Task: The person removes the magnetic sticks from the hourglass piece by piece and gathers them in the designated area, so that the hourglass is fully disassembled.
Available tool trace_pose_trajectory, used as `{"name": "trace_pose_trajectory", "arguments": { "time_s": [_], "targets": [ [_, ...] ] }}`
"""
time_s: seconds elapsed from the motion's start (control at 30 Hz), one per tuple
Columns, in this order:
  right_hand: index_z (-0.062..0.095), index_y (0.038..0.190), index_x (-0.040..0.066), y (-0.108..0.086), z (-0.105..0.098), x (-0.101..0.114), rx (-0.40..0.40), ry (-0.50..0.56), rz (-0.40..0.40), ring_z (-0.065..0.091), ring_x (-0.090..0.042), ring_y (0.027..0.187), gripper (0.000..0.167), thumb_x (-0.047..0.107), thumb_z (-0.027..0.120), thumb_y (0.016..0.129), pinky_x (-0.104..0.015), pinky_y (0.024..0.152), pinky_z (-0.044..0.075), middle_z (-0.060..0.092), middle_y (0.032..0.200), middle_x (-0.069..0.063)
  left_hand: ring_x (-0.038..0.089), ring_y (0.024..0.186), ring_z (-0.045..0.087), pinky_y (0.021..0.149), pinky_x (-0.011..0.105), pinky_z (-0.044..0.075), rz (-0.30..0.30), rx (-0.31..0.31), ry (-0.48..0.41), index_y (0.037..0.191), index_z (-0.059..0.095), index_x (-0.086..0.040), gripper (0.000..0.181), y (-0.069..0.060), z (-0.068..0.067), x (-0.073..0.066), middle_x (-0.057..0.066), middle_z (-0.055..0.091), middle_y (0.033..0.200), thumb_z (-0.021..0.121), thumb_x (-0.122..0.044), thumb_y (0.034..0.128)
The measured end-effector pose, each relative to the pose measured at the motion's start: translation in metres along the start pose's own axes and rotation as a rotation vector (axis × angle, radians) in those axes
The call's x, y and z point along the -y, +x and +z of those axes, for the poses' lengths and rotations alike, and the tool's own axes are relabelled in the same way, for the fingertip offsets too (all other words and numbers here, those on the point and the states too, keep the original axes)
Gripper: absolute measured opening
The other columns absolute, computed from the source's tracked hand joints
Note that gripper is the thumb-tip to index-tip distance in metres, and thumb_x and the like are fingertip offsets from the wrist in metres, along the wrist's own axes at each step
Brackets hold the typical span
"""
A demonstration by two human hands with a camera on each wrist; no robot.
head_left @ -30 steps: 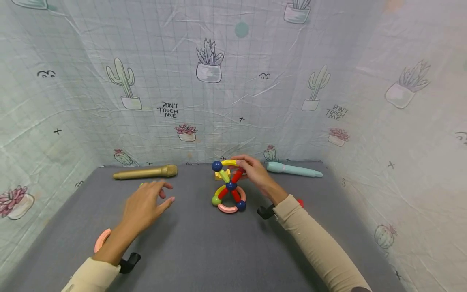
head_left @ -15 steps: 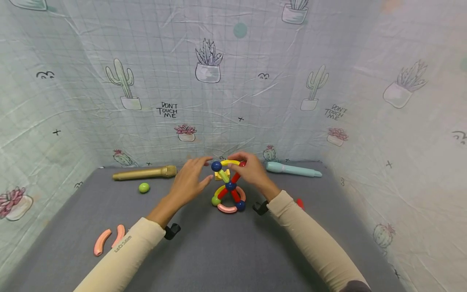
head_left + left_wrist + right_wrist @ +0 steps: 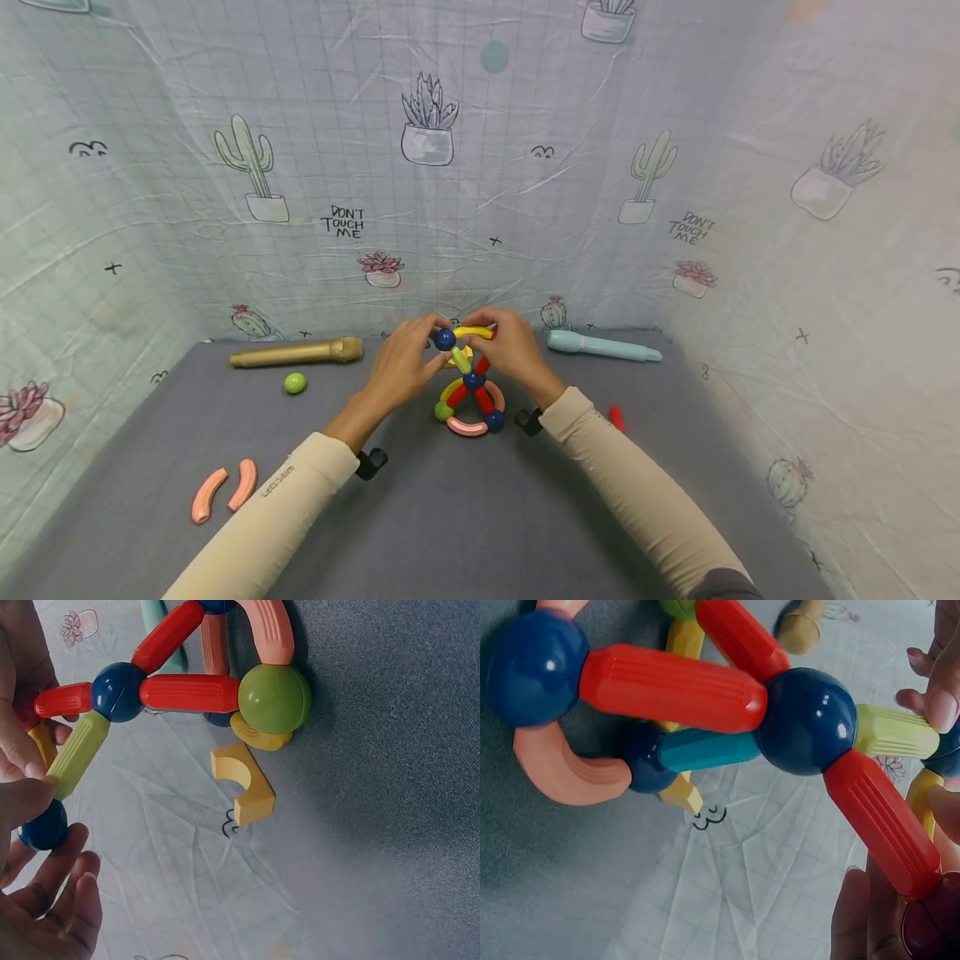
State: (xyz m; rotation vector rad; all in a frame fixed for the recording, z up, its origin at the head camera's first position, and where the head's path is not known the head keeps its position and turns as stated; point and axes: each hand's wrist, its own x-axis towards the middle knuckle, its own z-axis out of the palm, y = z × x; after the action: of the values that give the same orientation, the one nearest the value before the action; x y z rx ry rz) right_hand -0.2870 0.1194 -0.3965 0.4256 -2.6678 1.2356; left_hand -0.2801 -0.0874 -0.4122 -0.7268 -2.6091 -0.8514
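A figure of magnetic rods and balls stands upright on the grey table, with a blue ball at its middle. My left hand pinches the upper left blue ball, its thumb against the end of the lime rod. My right hand holds the curved yellow rod across the top, beside the red ball. Below, red rods run down to a ring with a green ball, a blue ball and curved pink rods.
Behind the figure lies a yellow arch block. A gold microphone and a green ball are at left, a pale blue microphone at right. Two curved pink rods lie front left; a red piece is near the right sleeve.
My left hand has moved right from beside the green ball to the figure and now grips its upper left blue ball. My right hand stays at the top and has shifted slightly left.
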Motion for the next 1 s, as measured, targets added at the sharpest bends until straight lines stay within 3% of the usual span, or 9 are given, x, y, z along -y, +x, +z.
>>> {"name": "trace_pose_trajectory", "arguments": {
  "time_s": [0.23, 0.47, 0.67, 0.9, 1.0],
  "targets": [
    [0.08, 0.116, 0.016, 0.002, 0.002, 0.0, -0.003, 0.001, 0.001, 0.069, -0.019, 0.091, 0.018, 0.022, 0.078, 0.099, -0.029, 0.071, 0.058, 0.077, 0.114, -0.003, 0.026, 0.098, 0.066, 0.083, 0.044, 0.058, -0.019, -0.017, -0.001, 0.124, 0.064, -0.017, 0.037, 0.0, -0.002, -0.002, 0.007, 0.074, 0.111, 0.084, -0.023, 0.0939],
    [0.08, 0.115, 0.015, 0.002, 0.005, 0.0, -0.035, 0.003, -0.012, 0.072, -0.02, 0.092, 0.018, 0.024, 0.077, 0.1, -0.03, 0.07, 0.059, 0.078, 0.112, -0.005, 0.026, 0.097, 0.066, 0.08, 0.045, 0.058, -0.052, -0.059, 0.014, 0.121, 0.063, -0.017, 0.042, -0.001, 0.0, -0.005, 0.007, 0.074, 0.106, 0.088, -0.03, 0.0898],
    [0.079, 0.115, 0.015, 0.003, 0.005, -0.001, -0.039, 0.025, 0.004, 0.071, -0.019, 0.09, 0.017, 0.023, 0.077, 0.1, -0.029, 0.069, 0.058, 0.077, 0.111, -0.004, 0.026, 0.095, 0.065, 0.081, 0.044, 0.056, -0.047, -0.107, 0.001, 0.12, 0.062, -0.016, 0.042, -0.002, 0.0, -0.005, 0.006, 0.073, 0.104, 0.088, -0.027, 0.0897],
    [0.079, 0.115, 0.016, 0.002, 0.006, -0.001, -0.037, 0.05, 0.019, 0.071, -0.019, 0.09, 0.017, 0.023, 0.077, 0.099, -0.03, 0.07, 0.059, 0.077, 0.11, -0.004, 0.029, 0.097, 0.063, 0.084, 0.044, 0.054, -0.016, -0.189, 0.024, 0.123, 0.069, -0.012, 0.041, -0.01, -0.017, 0.006, 0.009, 0.068, 0.107, 0.088, -0.026, 0.0895],
    [0.079, 0.115, 0.017, 0.002, 0.006, 0.0, -0.032, 0.055, 0.031, 0.07, -0.018, 0.09, 0.017, 0.024, 0.077, 0.099, -0.03, 0.068, 0.057, 0.076, 0.111, -0.003, 0.028, 0.097, 0.062, 0.082, 0.044, 0.054, -0.04, -0.207, 0.065, 0.123, 0.072, -0.012, 0.041, -0.016, -0.027, 0.014, 0.009, 0.066, 0.108, 0.089, -0.028, 0.0893]
  ]
}}
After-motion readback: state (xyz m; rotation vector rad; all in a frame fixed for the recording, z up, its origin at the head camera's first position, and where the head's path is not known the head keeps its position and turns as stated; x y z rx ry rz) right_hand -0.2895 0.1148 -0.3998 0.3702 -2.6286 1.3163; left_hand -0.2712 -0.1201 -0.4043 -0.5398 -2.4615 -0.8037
